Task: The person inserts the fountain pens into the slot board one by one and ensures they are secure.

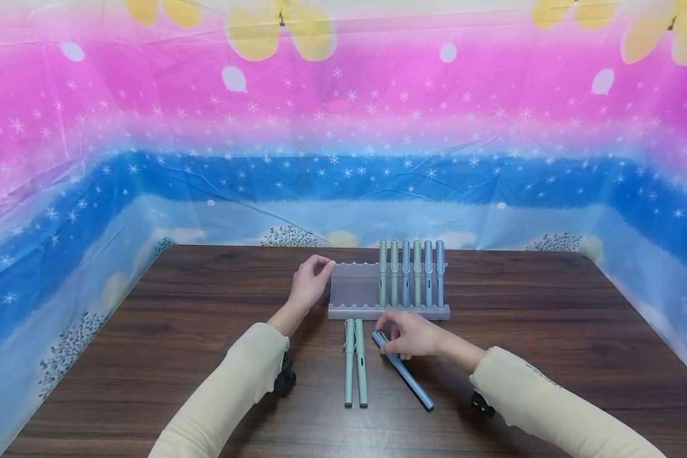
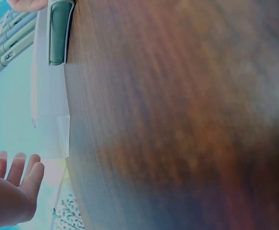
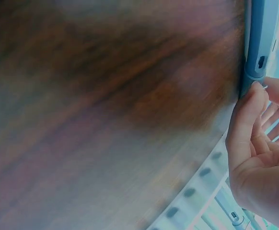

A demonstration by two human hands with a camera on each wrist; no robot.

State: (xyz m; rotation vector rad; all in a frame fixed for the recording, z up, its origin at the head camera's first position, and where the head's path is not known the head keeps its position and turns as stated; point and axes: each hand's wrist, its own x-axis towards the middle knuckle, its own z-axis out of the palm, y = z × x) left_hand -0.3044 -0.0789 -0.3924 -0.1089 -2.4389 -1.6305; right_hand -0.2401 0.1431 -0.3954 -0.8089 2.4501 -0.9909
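Observation:
A clear pen rack (image 1: 355,286) stands on the table with several green and blue pens upright in its right part. My left hand (image 1: 312,280) pinches the rack's upper left corner; in the left wrist view its fingers (image 2: 17,167) reach up to the clear edge. My right hand (image 1: 412,334) is in front of the rack, thumb and fingers pinching a blue pen (image 1: 408,378) near its capped end. That pen slants toward the near right. To its left, two green pens (image 1: 349,372) lie side by side, their clip ends toward the rack.
The dark wood table (image 1: 194,375) runs back to a pink and blue patterned cloth (image 1: 332,172) hung around its far and side edges. Bare slots fill the left part of the rack. A black wrist camera (image 1: 285,374) shows under the left sleeve.

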